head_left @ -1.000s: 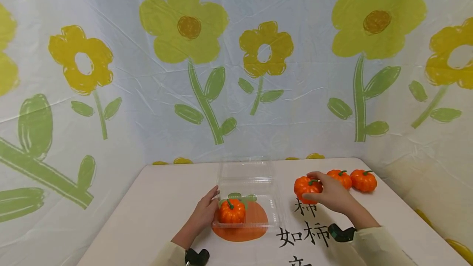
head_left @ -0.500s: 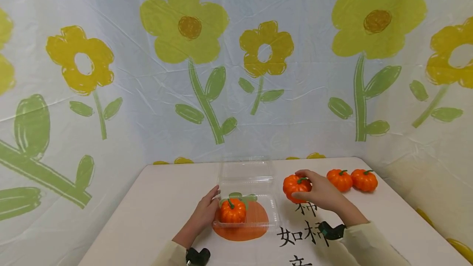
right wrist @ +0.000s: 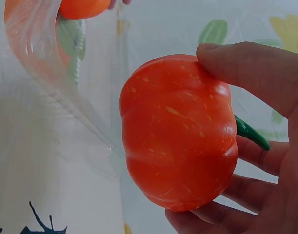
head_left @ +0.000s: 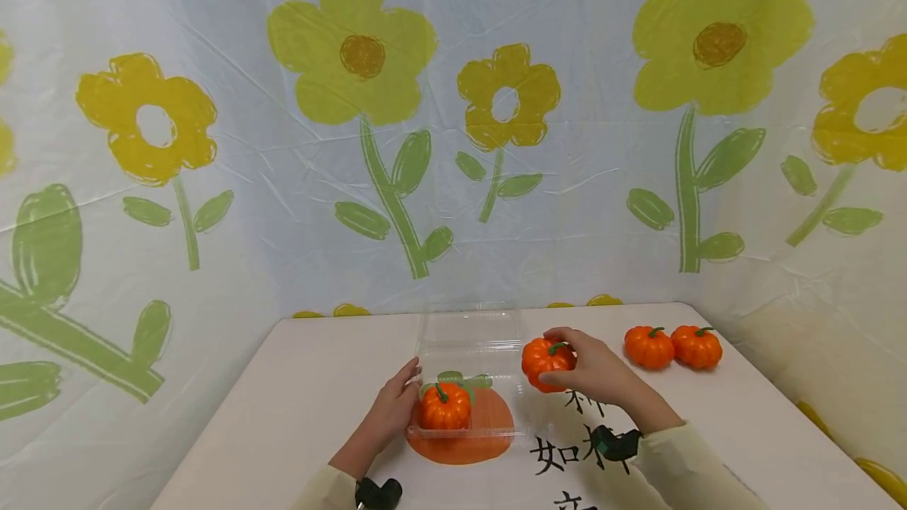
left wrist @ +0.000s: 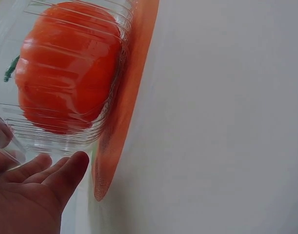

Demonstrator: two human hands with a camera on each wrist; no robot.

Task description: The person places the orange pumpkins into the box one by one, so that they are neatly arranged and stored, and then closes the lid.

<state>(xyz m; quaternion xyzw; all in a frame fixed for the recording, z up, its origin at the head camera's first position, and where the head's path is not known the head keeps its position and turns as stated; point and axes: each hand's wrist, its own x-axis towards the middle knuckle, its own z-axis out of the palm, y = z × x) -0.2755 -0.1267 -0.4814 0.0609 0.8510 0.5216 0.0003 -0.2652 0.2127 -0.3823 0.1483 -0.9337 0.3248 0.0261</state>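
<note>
Pumpkin (head_left: 536,364) hangs above the desk (head_left: 298,392) in the right hand (head_left: 601,369), thumb and fingers curled round it, just beside the right side of the open clear box (head_left: 496,432). The left hand (head_left: 391,408) rests against the box's left side, fingers loosely extended. Another pumpkin (head_left: 445,408) sits in the box's left part; two more pumpkins (head_left: 648,348) stand further right. The step looks like a transfer; the next move probably calls for clearing the right wall, then lowering.
</note>
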